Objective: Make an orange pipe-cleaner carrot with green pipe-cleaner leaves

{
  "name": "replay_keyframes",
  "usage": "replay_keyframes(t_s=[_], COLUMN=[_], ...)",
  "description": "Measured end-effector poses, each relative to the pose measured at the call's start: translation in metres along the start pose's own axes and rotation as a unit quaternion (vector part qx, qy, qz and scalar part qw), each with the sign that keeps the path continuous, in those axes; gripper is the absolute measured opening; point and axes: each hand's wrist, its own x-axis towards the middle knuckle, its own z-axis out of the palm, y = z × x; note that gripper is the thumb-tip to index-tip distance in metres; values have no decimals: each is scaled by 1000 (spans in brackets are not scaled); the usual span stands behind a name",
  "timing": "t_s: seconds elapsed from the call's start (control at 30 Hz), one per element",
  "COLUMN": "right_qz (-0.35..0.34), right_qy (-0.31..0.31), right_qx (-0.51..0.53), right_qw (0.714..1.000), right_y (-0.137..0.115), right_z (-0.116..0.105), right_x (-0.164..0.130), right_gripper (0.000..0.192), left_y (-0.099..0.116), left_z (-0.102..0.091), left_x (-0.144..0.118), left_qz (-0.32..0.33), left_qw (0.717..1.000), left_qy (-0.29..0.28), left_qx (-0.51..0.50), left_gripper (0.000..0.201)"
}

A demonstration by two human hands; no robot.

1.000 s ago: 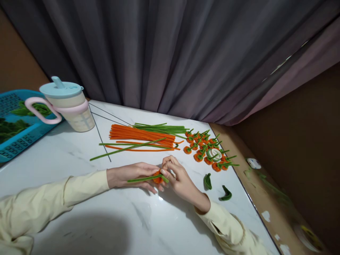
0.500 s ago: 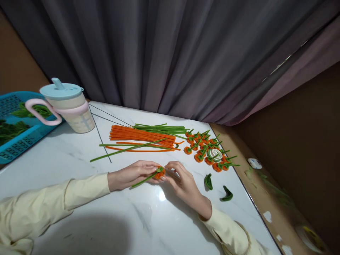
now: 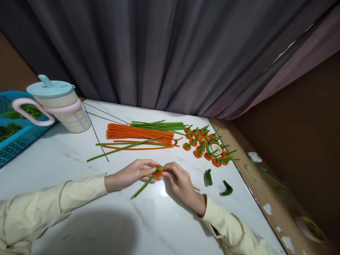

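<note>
My left hand [image 3: 142, 170] is closed around a small orange pipe-cleaner fruit [image 3: 158, 173] with a green top. From it a long green pipe-cleaner stem hangs toward the front left. My right hand [image 3: 179, 180] pinches at the fruit's right side, its fingertips touching it. The end of a tan stick [image 3: 196, 188] shows beside the right hand; whether it is held or lying there I cannot tell. Behind the hands lie a bundle of orange pipe cleaners [image 3: 138, 132], several green pipe cleaners [image 3: 159, 125] and a few loose ones laid across each other.
Several finished orange fruits with green stems [image 3: 198, 153] cluster at the back right, with a white-green tape roll [image 3: 214, 150] among them. Two dark green coiled pieces [image 3: 208, 177] lie nearer. A lidded cup [image 3: 66, 109] and blue basket [image 3: 16, 148] stand left; a curtain [image 3: 148, 53] hangs behind.
The fruit has turned in my fingers, so its green stem now points more toward me. My right fingers have drawn closer together. The tan stick's end has come into sight.
</note>
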Motion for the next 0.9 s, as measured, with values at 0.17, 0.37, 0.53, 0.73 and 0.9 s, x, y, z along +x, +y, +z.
replay_keyframes(t_s=[0.17, 0.37, 0.53, 0.73, 0.9], right_qz=[-21, -73, -104, -84, -103], right_qy=[7, 3, 6, 52, 46], right_qx=[-7, -19, -11, -13, -21], right_qw=[1000, 997, 995, 995, 993], right_y=[3, 6, 2, -2, 0], right_z=[3, 3, 0, -2, -1], right_x=[-2, -5, -4, -4, -5], right_gripper=[11, 18, 25, 25, 28], left_y=[2, 7, 10, 10, 5], left_z=[-1, -5, -10, -12, -8], left_x=[0, 3, 4, 3, 2], left_qz=[-10, -32, -48, -63, -69], left_qw=[1000, 998, 993, 991, 989], left_qy=[-18, -55, -112, -75, -74], left_qx=[11, 12, -12, -96, -108], left_gripper=[42, 34, 32, 22, 22])
